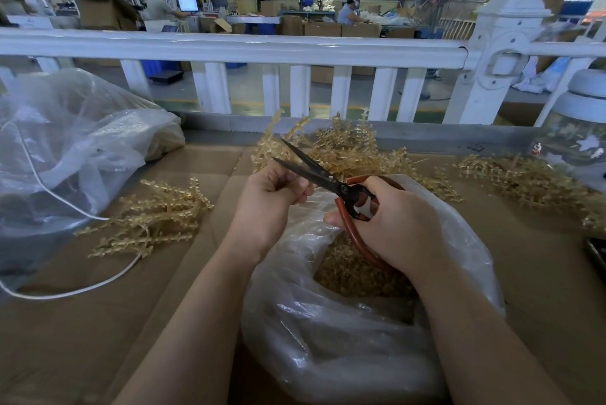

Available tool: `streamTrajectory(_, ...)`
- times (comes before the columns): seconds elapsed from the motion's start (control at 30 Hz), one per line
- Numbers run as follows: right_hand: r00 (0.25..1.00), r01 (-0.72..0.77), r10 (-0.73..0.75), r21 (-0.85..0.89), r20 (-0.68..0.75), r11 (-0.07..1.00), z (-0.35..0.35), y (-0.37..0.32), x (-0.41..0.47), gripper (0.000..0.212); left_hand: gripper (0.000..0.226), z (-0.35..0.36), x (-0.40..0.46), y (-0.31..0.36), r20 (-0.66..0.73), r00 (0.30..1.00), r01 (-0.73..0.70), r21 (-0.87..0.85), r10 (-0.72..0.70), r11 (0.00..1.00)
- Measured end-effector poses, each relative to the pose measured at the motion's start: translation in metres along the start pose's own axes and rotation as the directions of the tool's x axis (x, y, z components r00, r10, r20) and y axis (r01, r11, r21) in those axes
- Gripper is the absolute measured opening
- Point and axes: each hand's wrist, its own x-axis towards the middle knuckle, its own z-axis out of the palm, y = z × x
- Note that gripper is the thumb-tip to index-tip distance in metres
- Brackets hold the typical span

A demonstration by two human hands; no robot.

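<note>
**A:** Where were the scissors [314, 171]?

**B:** In the right hand [390, 227], over the bag [344, 355]. The fingers were wrapped through and round the red handles. The blades stood parted, pointing up and away to the left.

**A:** Why hold them over the bag?

**B:** I'd judge it was so that whatever got snipped dropped straight in. The bag's mouth lay open under both hands, and small amber bits sat inside it.

**A:** And the left hand [269, 194]?

**B:** It was just beside the blades, close to the pivot, with the fingers curled in tight and the tips together. That looked like a pinch feeding a small piece to the cut. I couldn't tell whether anything was actually between the fingers.

**A:** Why so near the pivot?

**B:** Probably because the blades bite hardest there, though that's my reading.

**A:** Where was the stock?

**B:** It was amber sprues, heaped on the cardboard [82, 322]. The back pile [347, 148] lay just behind the hands, within easy reach. The left pile [157, 214] and right pile [511, 178] sat further out to the sides.

**A:** Anything else nearby?

**B:** A big clear sack [65, 142] slumped at the far left, with a white cord [65, 293] trailing from it across the cardboard. A white railing [229, 47] ran along the back.
</note>
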Motion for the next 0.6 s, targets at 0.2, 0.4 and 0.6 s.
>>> streamTrajectory(0.2,1.0,0.017,-0.017,-0.014,0.004,1.0,0.0015,0.005,-0.0004,0.072,0.028,-0.0014,-0.0003,0.0016,0.069,0.997,-0.016,-0.024,0.018,1.0)
streamTrajectory(0.4,1.0,0.008,-0.008,0.01,-0.005,1.0,0.003,0.0054,0.0002,0.086,0.026,-0.0014,-0.0007,0.0028,0.095,0.995,-0.014,-0.041,0.018,0.999)
streamTrajectory(0.6,0.999,0.024,-0.024,-0.021,-0.024,0.999,0.0026,0.0052,0.0012,0.087,0.023,-0.0009,-0.0012,0.0041,0.077,0.997,-0.003,-0.054,0.008,0.999)
